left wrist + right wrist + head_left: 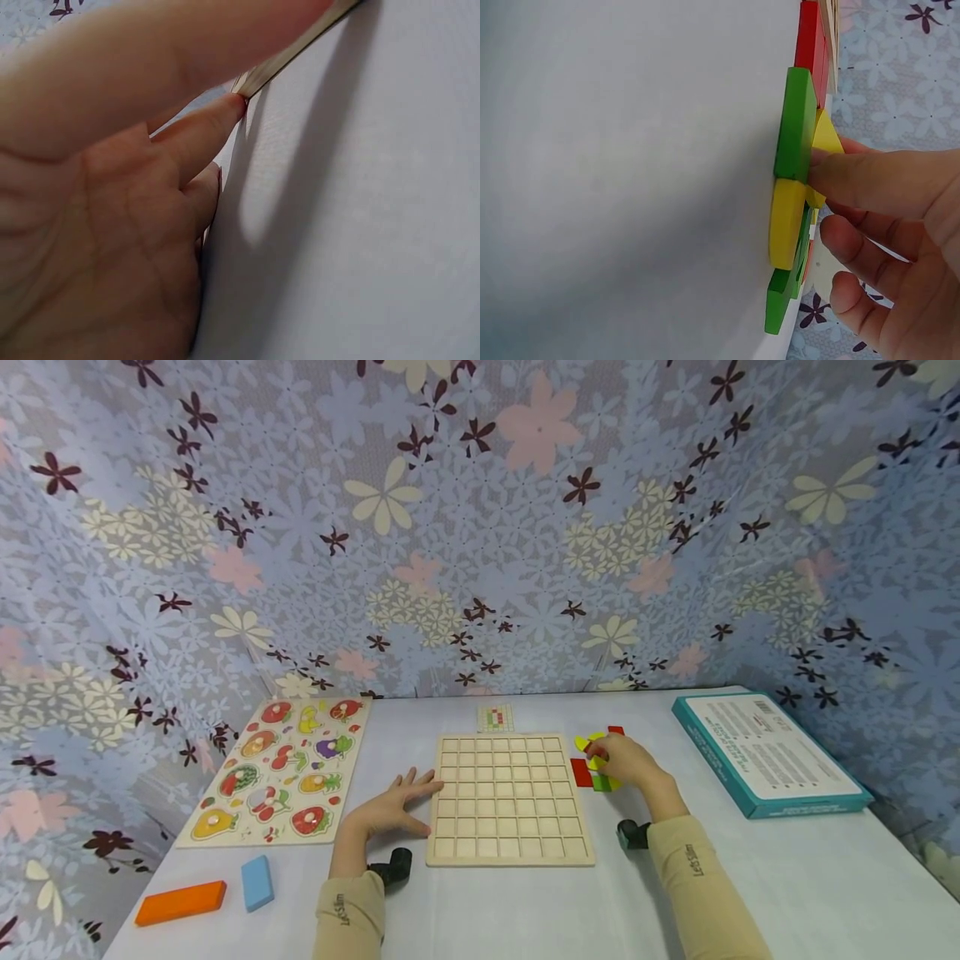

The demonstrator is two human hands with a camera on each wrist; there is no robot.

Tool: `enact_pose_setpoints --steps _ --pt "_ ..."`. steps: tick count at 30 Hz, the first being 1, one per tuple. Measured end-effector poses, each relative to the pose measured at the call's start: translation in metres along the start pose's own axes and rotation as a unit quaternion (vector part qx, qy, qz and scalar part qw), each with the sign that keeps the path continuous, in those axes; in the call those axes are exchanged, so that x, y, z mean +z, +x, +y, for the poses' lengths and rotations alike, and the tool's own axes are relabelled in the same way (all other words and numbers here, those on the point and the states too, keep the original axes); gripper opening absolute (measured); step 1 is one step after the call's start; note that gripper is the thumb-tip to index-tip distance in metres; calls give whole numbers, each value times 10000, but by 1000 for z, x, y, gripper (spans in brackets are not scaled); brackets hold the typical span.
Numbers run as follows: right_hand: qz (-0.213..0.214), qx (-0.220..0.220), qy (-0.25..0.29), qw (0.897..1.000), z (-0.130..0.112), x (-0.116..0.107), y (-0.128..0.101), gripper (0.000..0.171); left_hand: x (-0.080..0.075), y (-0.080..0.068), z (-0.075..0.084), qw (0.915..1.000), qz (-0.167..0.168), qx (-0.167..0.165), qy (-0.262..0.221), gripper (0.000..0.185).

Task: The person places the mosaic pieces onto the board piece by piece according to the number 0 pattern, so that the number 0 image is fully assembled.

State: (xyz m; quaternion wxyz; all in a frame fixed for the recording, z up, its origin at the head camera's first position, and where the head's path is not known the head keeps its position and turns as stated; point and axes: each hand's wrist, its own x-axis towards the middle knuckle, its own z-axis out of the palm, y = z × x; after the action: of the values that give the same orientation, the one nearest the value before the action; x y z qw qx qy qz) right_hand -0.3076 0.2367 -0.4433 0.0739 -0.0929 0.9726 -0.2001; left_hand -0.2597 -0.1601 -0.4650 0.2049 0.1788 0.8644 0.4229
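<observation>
- One square wooden grid board (510, 799) lies flat at the middle of the white table (787, 885), all its cells bare.
- The left hand (390, 810) rests flat beside the board's left edge, fingers straight and spread, fingertips touching the rim (259, 75).
- The right hand (628, 762) sits on a small heap of flat coloured wooden pieces (596, 764) just right of the board, fingers curled on a yellow piece (821, 142).
- The heap shows red, yellow and green pieces; the hand hides part of it, so I cannot count them.
- One fruit puzzle board (281, 770), one orange block (180, 902) and one blue block (257, 882) lie left; one teal box (768, 752) lies right.
- A small pattern card (496, 717) lies behind the board.
- Open tabletop runs along the near edge.
</observation>
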Motion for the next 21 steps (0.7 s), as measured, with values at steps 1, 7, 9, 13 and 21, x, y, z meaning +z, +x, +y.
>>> enact_pose_setpoints --steps 1,7,9,13,21 --pt "6 -5 -17 10000 0 0 0 21 -1 0 0 10000 -15 14 16 81" --pt "64 11 63 10000 0 -2 -1 12 -2 0 -1 10000 -36 51 -19 82" --pt "60 27 158 9999 0 -2 -1 9 -1 -1 0 10000 -21 41 -51 82" --pt "78 66 307 9995 -2 -2 -4 9 -1 -1 1 9999 -6 61 -87 82" --pt "261 206 496 9982 -6 -4 -5 12 0 0 1 9999 -34 50 -114 82"
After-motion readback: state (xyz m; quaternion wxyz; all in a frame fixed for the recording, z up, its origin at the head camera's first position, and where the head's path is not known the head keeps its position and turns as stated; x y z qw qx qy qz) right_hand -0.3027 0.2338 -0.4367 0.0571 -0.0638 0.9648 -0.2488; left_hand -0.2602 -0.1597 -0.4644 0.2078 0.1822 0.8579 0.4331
